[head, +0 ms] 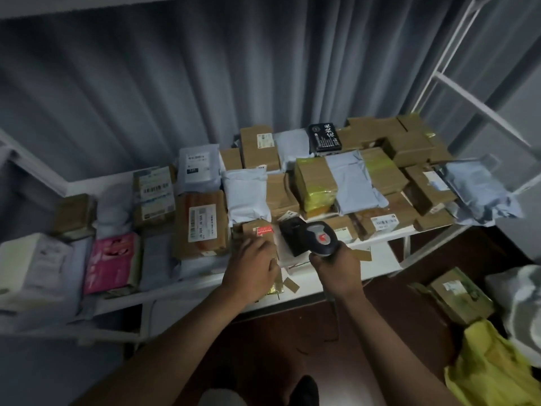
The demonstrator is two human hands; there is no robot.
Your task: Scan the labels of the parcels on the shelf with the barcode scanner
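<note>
Many parcels cover the white shelf (377, 260): brown cardboard boxes, grey and white mailer bags, a pink box (112, 263). My right hand (336, 269) grips the handle of a black and grey barcode scanner (311, 237), whose head points left and down toward a small brown box with a red label (260, 231) at the shelf's front. My left hand (251, 268) rests on the near end of that box, fingers curled over it. A taped brown parcel with a white label (202, 222) lies just to its left.
A grey curtain hangs behind the shelf. White shelf posts rise at the right (456, 83). On the dark floor to the right lie a brown box (459, 294), a yellow bag (491, 367) and a grey bag (524, 306). Small cardboard scraps lie near the shelf's front edge.
</note>
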